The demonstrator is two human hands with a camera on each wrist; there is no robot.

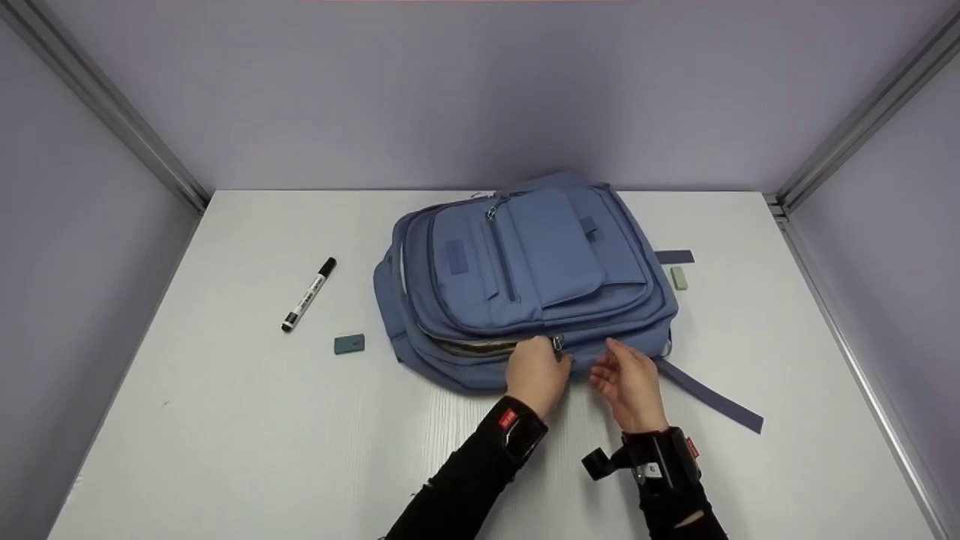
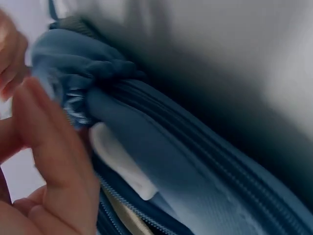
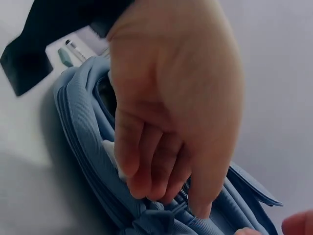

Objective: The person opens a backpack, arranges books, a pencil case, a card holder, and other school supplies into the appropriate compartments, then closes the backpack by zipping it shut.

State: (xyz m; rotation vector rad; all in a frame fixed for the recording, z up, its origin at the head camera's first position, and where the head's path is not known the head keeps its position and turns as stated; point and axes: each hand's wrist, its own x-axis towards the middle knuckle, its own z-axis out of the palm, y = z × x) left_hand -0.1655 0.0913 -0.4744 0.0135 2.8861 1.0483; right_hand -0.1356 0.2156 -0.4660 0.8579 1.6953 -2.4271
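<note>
Bending the fingers of left hand point(image 1: 537, 375) close by zip pull point(image 1: 557, 343) of blue bag point(image 1: 551, 255); cannot tell whether pinching it. Holding nothing with right hand point(image 1: 628, 381), loosely bent, just beside the bag's near side. Can see the bag lying on white table point(image 1: 225, 435), partly unzipped along the near side, with something white point(image 2: 117, 159) in the opening. Can see also marker point(image 1: 309, 295) and dark block point(image 1: 349, 344) at left, pale block point(image 1: 679, 278) at right.

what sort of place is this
Likely a small recording booth, judging by the plain panels and metal framing around three sides of the white table, and the wrist-mounted devices.
</note>
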